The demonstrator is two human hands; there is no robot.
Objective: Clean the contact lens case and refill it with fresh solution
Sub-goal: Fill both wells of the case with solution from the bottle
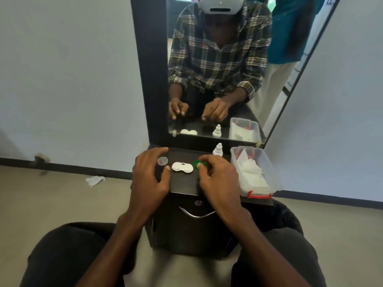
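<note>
Nearest us are our dark-trousered knees [68, 251], drawn up to the small dark cabinet whose tabletop [186, 184] carries everything. Our left hand [149, 177] hovers with fingers spread and loosely curved over a clear round cap [162, 160], gripping nothing. Just right of its thumb lies the white two-well contact lens case [182, 167], uncapped. Our right hand [217, 181] pinches a green round cap [199, 163] beside the case. Behind stands a small white dropper bottle [217, 150]. Rightmost, a clear plastic box with a red latch [257, 189] holds white tissue.
</note>
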